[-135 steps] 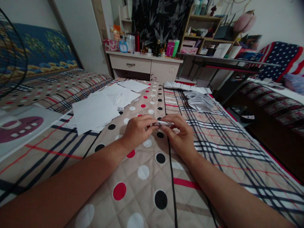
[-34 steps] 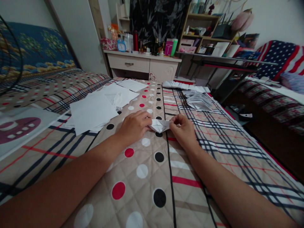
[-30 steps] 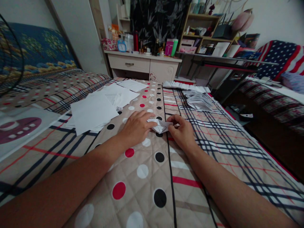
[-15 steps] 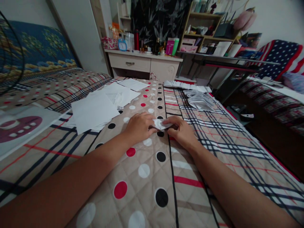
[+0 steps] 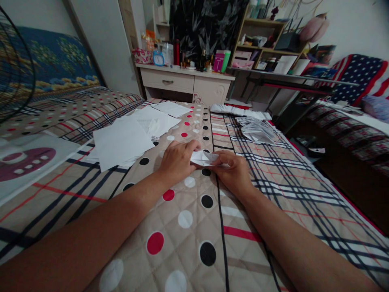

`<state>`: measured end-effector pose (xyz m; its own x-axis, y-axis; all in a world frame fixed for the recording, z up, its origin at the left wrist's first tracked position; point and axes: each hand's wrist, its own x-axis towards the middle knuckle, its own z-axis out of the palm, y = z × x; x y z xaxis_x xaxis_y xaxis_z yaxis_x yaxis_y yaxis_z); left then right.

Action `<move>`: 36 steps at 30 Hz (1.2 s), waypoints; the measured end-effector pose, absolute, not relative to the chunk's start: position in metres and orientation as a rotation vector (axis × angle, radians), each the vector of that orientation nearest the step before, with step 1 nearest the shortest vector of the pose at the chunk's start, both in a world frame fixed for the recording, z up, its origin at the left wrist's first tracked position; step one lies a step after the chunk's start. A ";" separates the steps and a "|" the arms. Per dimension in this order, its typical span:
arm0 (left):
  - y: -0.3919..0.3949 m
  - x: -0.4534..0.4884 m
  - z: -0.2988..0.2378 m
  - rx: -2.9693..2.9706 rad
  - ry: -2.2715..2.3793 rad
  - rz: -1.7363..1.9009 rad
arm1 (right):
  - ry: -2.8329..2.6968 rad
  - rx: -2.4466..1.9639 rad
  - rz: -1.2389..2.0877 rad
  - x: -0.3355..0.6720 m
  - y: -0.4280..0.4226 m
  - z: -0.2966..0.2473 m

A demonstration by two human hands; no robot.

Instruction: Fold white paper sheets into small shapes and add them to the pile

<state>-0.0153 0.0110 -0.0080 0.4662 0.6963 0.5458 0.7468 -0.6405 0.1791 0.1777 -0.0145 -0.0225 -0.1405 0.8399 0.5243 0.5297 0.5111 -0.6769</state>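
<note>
A small folded piece of white paper (image 5: 203,157) is held between both hands, just above or on the bedspread. My left hand (image 5: 179,159) pinches its left end, fingers curled. My right hand (image 5: 232,166) grips the right end between thumb and fingers. Creases show on the paper's face; its underside is hidden. To the left lie loose white sheets (image 5: 121,140), overlapping in a spread pile. At the far right sits a row of folded paper pieces (image 5: 255,129), packed close together, with another long row of folded paper (image 5: 237,110) behind it.
The quilted bedspread (image 5: 185,243) has dots and plaid stripes. A clear plastic bag (image 5: 39,162) with a dark pink print lies at the left. Beyond the bed stand a white dresser (image 5: 170,81) with bottles on it and a shelf desk (image 5: 264,48). A wire fan guard (image 5: 18,65) is at the left edge.
Between the hands the folded paper now shows more of its face, looking wider and more raised. My right hand's fingers have shifted slightly toward its right end. The view has moved a little.
</note>
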 end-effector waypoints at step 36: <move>0.013 -0.007 -0.012 -2.836 -1.641 -1.708 | -1.322 -1.255 0.786 0.170 -0.015 -0.024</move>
